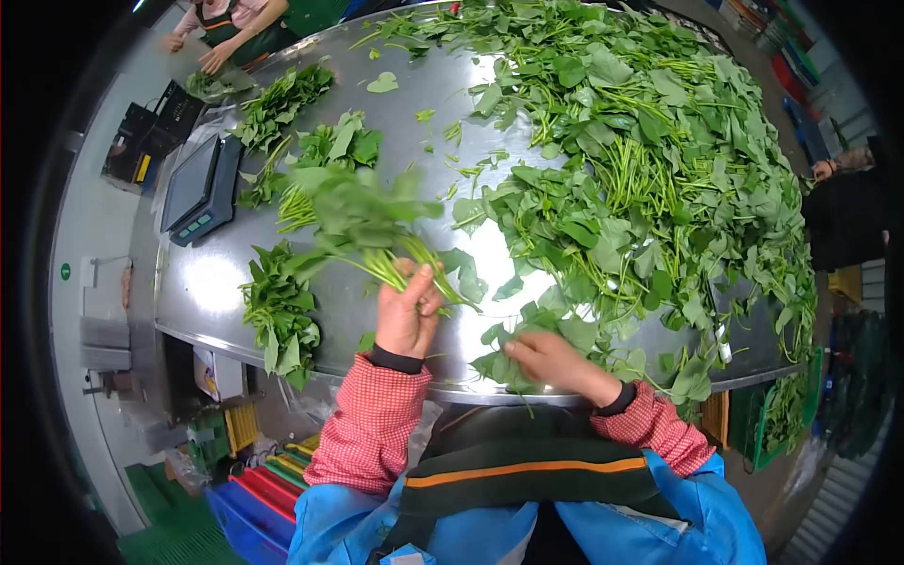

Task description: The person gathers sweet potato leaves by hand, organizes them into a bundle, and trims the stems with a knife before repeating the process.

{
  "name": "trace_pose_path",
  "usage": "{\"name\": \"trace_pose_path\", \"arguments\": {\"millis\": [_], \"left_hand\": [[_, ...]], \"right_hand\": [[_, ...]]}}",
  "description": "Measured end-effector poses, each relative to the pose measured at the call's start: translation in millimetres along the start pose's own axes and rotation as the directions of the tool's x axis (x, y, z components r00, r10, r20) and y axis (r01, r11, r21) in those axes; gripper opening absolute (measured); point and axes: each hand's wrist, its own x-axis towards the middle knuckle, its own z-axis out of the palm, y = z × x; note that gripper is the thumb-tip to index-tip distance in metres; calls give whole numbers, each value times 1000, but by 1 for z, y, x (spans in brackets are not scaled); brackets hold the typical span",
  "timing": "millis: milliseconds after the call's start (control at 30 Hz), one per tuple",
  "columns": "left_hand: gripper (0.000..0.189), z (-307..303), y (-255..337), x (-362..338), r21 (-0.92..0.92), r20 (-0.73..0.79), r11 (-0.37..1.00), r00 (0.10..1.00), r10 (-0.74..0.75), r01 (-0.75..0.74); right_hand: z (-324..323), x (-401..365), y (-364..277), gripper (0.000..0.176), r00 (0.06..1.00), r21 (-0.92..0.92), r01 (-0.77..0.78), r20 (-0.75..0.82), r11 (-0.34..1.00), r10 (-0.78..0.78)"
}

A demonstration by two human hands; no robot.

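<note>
My left hand (405, 315) is closed around the stems of a bunch of leafy greens (363, 212), held above the metal table (405, 113). Its leaves, blurred by motion, point away from me, and the stem ends stick out to the right of my fingers. At the front edge, my right hand (556, 363) has its fingers curled in a pinch on a sprig of leafy greens (501, 365); the fingertips are partly blurred. A large heap of the same greens (650, 169) covers the table's right side, just beyond this hand.
Several bunches (281, 311) lie along the left side, near a scale (202, 188). Loose leaves (383, 83) are scattered mid-table. Another person (231, 28) works at the far left; a dark-clothed person (847, 207) stands at right. Coloured crates (259, 499) sit below, at left.
</note>
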Motion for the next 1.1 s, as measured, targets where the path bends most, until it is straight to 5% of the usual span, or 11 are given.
{"name": "trace_pose_path", "arguments": {"millis": [100, 233, 367, 467, 600, 700, 733, 833, 933, 1033, 1100], "left_hand": [[15, 0, -22, 3, -31, 26, 988, 988, -150, 151], [15, 5, -35, 2, 60, 38, 968, 968, -247, 245], [14, -27, -26, 8, 612, -207, 775, 978, -35, 157], [12, -49, -23, -2, 649, -195, 755, 980, 49, 92], [14, -34, -61, -22, 348, -26, 905, 968, -250, 243], [18, -25, -66, -26, 269, -56, 914, 952, -300, 303], [19, -40, -66, -24, 194, -30, 927, 947, -321, 321], [22, -76, -65, -17, 25, -36, 918, 918, -395, 396], [25, -55, -59, -17, -127, -141, 834, 822, -552, 538], [28, -51, -59, -13, -184, -78, 692, 691, -718, 698], [23, -60, -54, -12, -182, -6, 697, 708, -706, 693]], "right_hand": [[-7, -9, -44, 35, 907, -117, 281, -290, 952, -304], [-3, 13, -34, 30, 886, -34, 423, -192, 905, -421], [-9, 16, -10, 24, 871, 103, 338, -410, 935, -270], [-5, 17, -4, 24, 773, -113, 314, -547, 943, -323], [25, 26, 0, 20, 753, -622, 262, -347, 738, -559], [23, 18, -19, 18, 787, -444, 457, -202, 771, -583], [6, 13, -25, 20, 868, -433, 339, -198, 835, -455], [-29, 27, 1, 20, 661, -730, 17, -504, 683, -556], [-50, 57, 35, 20, 633, -785, -270, -581, 557, -512], [-65, 44, 22, 10, 629, -805, -197, -541, 559, -558], [-79, 29, 9, 11, 739, -380, 86, -595, 921, -315]]}}
